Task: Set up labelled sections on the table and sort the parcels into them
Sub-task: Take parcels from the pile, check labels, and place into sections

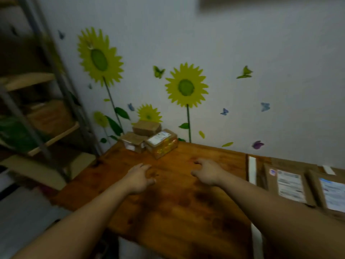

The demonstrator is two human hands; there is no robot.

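Observation:
A small pile of cardboard parcels [149,137] sits in the far left corner of the wooden table [173,206], against the wall; the front one [162,142] has a white label and yellow tape. My left hand [139,179] and my right hand [207,171] reach out over the bare middle of the table, fingers loosely curled, holding nothing. A strip of white tape [252,170] runs across the table on the right. Beyond it lie two flat cardboard parcels with white labels [288,184] [331,195]. The frame is blurred.
A metal shelving rack [37,116] with wooden shelves and boxes stands to the left of the table. The white wall [261,62] behind carries sunflower and butterfly stickers. The table's front edge falls off to the floor at lower left.

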